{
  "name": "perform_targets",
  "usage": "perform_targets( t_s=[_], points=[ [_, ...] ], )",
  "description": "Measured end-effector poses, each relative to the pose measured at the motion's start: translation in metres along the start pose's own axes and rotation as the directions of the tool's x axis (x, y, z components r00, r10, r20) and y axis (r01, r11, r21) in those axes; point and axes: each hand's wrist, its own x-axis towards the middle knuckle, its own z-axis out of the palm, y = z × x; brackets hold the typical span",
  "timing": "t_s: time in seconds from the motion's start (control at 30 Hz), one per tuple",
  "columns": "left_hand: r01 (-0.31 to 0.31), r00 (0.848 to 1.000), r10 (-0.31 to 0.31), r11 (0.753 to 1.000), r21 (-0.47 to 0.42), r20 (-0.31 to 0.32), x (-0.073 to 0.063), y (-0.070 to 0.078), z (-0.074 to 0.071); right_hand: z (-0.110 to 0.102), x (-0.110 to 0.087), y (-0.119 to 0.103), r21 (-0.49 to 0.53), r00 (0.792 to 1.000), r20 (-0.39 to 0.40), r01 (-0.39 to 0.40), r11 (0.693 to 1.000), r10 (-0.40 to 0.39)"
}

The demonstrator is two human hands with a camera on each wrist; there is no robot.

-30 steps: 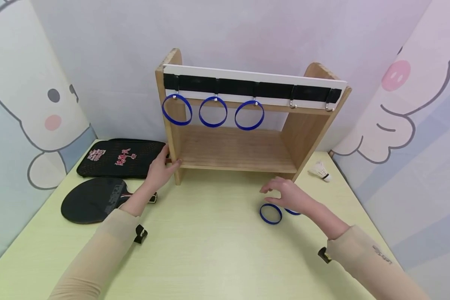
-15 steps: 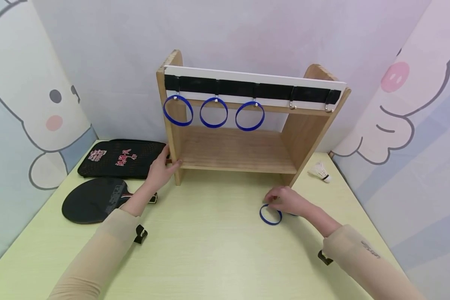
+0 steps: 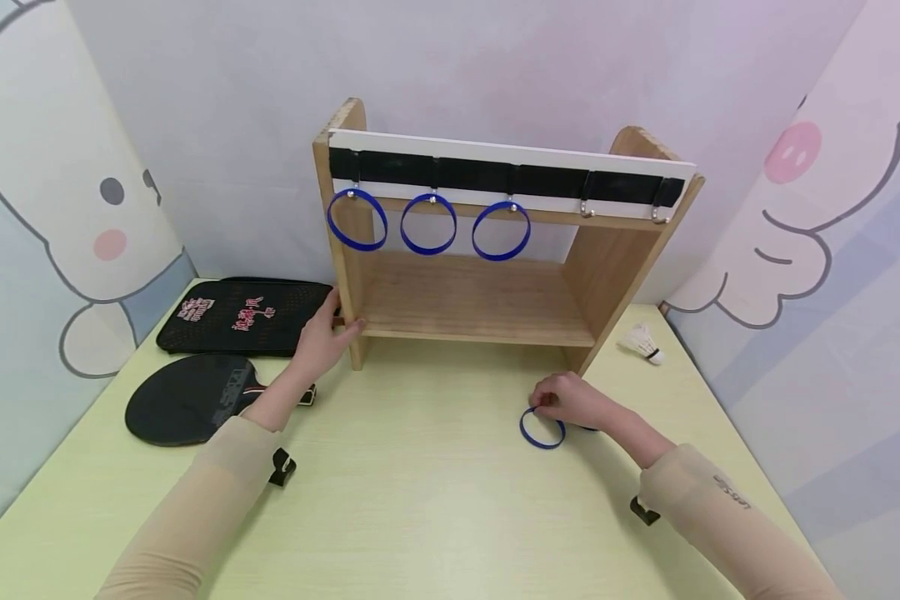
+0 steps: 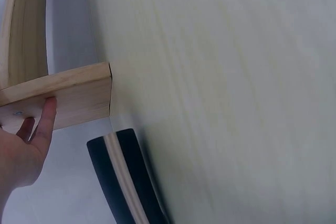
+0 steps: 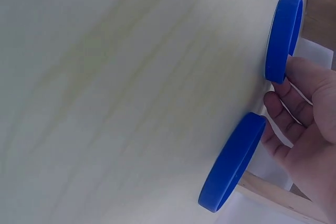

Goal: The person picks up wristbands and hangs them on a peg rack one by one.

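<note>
In the head view my left hand (image 3: 318, 342) grips the left side panel of a wooden shelf (image 3: 472, 300), thumb across its front edge. The left wrist view has its fingers (image 4: 48, 116) against the panel's outer face. My right hand (image 3: 573, 402) is low over the table before the shelf's right end. Its thumb and fingertips pinch the rim of a blue ring (image 5: 283, 38) that lies on the table. A second blue ring (image 5: 233, 163) is beside it, mostly covered by the hand in the head view. Three more blue rings (image 3: 429, 225) hang from the left hooks.
Two bare hooks (image 3: 587, 210) are at the rail's right. A black table tennis bat (image 3: 187, 400) and a black case (image 3: 243, 317) lie left, close to my left arm. Right of the shelf lies a shuttlecock (image 3: 641, 343). Walls (image 3: 487, 67) border the table.
My right hand has come down, and its spread thumb and fingers have closed on the near blue ring. My left hand stays at the shelf panel.
</note>
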Motion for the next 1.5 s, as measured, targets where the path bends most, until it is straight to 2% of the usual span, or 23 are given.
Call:
perform_targets(
  t_s=[0.2, 0.43, 0.63, 0.87, 1.13, 1.5],
  points=[
    [-0.002, 1.000, 0.002, 1.000, -0.002, 0.000, 0.001, 0.001, 0.001, -0.009, 0.001, -0.010, 0.019, 1.000, 0.003, -0.031, 0.999, 0.031],
    [0.007, 1.000, -0.007, 1.000, -0.006, 0.000, 0.000, 0.001, 0.000, -0.029, 0.005, -0.025, 0.027, 0.999, -0.049, 0.003, 1.000, -0.002],
    [0.020, 1.000, -0.020, 1.000, 0.000, 0.001, 0.000, 0.001, 0.001, -0.052, 0.009, -0.042, 0.021, 0.996, -0.029, -0.084, 0.996, 0.085],
    [-0.004, 1.000, 0.004, 1.000, -0.002, -0.004, 0.000, 0.000, 0.001, -0.077, 0.013, -0.056, 0.016, 0.991, -0.119, -0.064, 0.998, 0.065],
    [-0.013, 1.000, 0.013, 1.000, 0.006, -0.022, -0.001, -0.003, 0.002, -0.112, 0.018, -0.079, -0.014, 0.970, -0.237, -0.063, 0.998, 0.058],
    [-0.008, 1.000, 0.008, 1.000, -0.008, -0.013, -0.001, 0.000, 0.001, -0.157, 0.030, -0.105, -0.151, 0.923, -0.377, 0.024, 0.988, -0.080]
  ],
)
